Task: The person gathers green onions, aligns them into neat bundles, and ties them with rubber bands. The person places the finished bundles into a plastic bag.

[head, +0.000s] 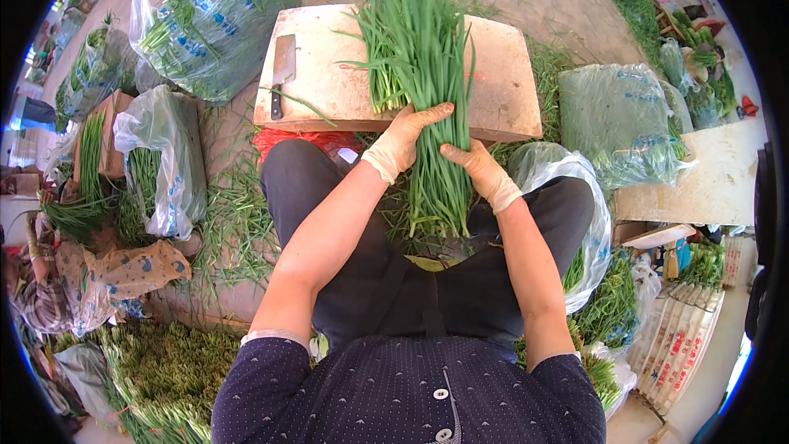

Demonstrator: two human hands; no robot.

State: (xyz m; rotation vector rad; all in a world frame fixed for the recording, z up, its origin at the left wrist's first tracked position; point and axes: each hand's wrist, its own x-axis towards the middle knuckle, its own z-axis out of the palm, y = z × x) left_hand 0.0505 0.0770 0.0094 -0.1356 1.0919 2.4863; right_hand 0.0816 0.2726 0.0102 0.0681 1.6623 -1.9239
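Observation:
My left hand [404,140], in a thin pale glove, grips one side of a thick bunch of green garlic chives [439,129]. On the other side my right hand [484,172], gloved the same way, holds it too. The cut stem ends hang over my lap, while the leaf tips reach across a low wooden board [505,83]. Under the leaves lies a smaller chive bundle [383,83], its stem ends toward me. A cleaver [283,68] with a black handle rests at the board's left side, with a loose leaf near it.
Plastic bags of greens stand at the left [212,31] and right [616,123]. Chive scraps [237,222] litter the floor. Red netting [296,139] lies under the board. Stacked flowering greens [166,370] fill the lower left. Another person's arm [37,259] is at far left.

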